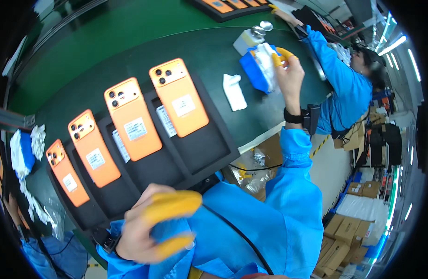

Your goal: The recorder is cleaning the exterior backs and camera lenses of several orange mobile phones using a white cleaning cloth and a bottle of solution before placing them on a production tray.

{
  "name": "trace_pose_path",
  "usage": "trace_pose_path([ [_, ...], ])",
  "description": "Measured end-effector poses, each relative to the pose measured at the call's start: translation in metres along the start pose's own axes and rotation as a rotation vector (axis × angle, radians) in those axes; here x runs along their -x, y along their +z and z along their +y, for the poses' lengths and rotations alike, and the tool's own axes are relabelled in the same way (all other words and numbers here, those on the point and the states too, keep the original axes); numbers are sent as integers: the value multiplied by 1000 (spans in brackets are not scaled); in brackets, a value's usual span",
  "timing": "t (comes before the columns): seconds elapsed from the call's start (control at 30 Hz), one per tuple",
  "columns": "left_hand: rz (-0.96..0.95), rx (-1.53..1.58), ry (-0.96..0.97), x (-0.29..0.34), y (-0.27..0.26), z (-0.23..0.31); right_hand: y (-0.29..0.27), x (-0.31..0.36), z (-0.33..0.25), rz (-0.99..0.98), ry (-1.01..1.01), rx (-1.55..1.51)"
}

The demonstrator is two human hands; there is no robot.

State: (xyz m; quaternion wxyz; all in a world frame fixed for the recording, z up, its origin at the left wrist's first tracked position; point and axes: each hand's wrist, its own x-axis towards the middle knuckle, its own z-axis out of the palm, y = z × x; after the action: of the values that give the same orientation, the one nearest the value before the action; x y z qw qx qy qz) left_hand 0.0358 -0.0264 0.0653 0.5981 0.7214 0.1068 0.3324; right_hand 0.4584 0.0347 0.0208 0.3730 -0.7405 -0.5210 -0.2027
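My left hand [151, 228] is raised before my chest, near the front edge of a black foam tray [211, 153]. It is blurred, but its yellow-covered fingers are apart with nothing seen between them. Reaching forward at the right, my right hand [291, 76] is beside a blue box [254, 72] of white wipes [266, 65]. Its yellow-covered thumb and finger curl together there; whatever they pinch is too small to make out. Several orange phones lie back up across the tray, each with a white label; the rightmost phone [179, 97] is farthest from me.
A folded white wipe [235, 93] lies on the green table [200, 56] left of the box. Behind the box stands a bottle with a metal top [251, 39]. Another phone tray [223, 11] is at the far edge. A co-worker in blue [346, 83] reaches in at the right.
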Motion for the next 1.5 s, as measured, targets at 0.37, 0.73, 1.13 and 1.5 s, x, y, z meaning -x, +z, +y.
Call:
trace_pose_path([
  [0.37, -128, -850, -243, 6, 28, -54, 10, -13, 8, -83, -15, -37],
  [0.73, -390, -927, -385, 25, -13, -19, 36, -65, 14, 53, 30, -181],
  [1.13, -116, -1347, -38, -16, 11, -62, 61, -82, 4, -101, -139, 133],
  [1.5, -149, -1460, 17, -18, 33, -81, 91, 39, -171, -489, -613, -495],
])
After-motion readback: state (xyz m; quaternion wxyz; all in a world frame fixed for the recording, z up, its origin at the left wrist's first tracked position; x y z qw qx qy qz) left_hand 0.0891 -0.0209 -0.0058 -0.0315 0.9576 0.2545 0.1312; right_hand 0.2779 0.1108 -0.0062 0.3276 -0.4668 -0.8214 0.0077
